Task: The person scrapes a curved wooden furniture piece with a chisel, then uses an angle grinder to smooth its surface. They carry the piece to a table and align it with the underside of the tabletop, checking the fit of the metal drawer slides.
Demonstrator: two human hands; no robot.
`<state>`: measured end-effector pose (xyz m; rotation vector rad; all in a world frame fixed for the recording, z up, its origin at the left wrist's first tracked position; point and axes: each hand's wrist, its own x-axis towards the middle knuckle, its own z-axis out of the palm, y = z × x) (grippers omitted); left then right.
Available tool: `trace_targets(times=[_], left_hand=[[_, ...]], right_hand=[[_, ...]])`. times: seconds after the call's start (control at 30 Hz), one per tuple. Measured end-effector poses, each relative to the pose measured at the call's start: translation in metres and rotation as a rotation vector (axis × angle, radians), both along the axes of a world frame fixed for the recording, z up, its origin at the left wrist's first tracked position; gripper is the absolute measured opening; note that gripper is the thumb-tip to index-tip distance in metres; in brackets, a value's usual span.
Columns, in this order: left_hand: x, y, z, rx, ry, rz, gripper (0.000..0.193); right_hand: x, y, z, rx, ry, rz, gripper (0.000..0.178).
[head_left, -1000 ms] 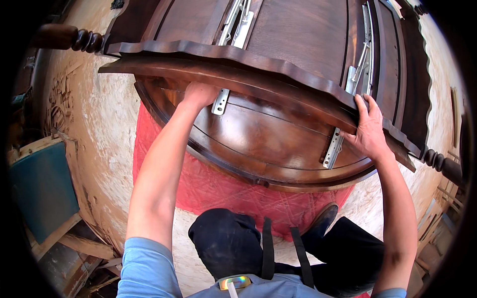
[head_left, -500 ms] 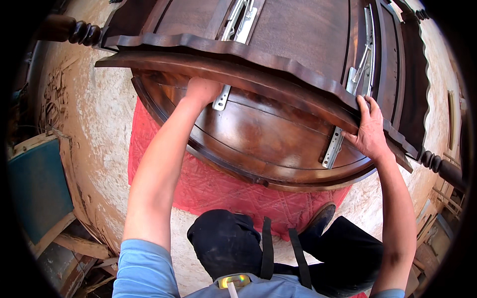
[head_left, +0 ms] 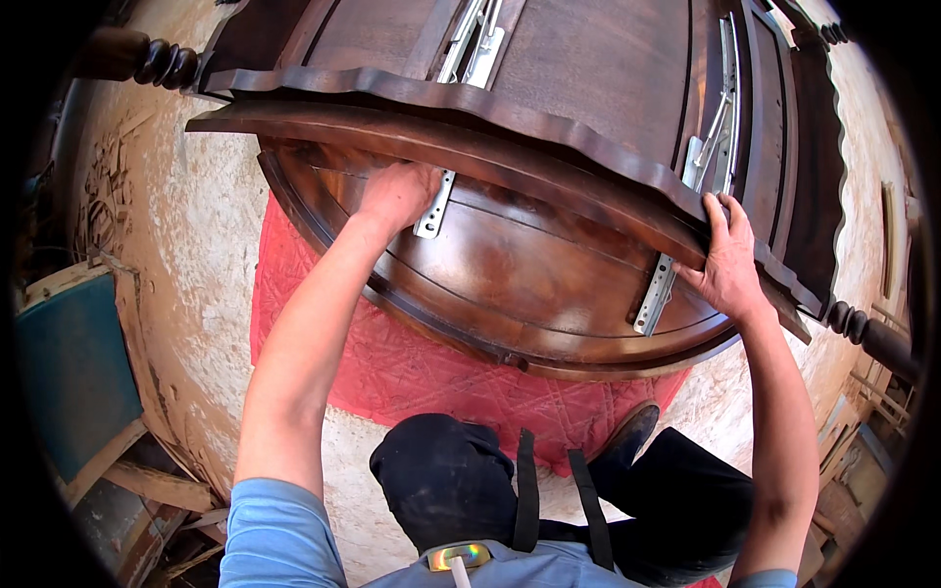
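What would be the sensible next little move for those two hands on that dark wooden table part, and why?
Probably ease the scalloped wooden leaf down evenly with both hands. The left hand reaches beneath it near a metal bracket, and the right hand grips its edge, so it seems raised above the round tabletop on the red quilted pad.
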<state>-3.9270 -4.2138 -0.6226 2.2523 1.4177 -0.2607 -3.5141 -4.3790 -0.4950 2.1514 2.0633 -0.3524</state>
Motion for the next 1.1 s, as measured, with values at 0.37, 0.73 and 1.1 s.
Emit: trace_targets(times=[0.37,0.73,1.1], left_hand=[[0.016,-0.007,-0.005,0.028,0.083,0.107,0.035],[0.021,-0.027,-0.017,0.136,-0.101,0.378,0.035],[0.0,-0.043,-0.047,0.251,-0.109,0.264,0.02]], right_hand=[[0.002,0.001,-0.001,0.007,0.027,0.022,0.102],[0.007,-0.005,-0.008,0.034,0.036,0.033,0.11],[0.002,0.001,-0.003,0.032,0.006,0.073,0.109]])
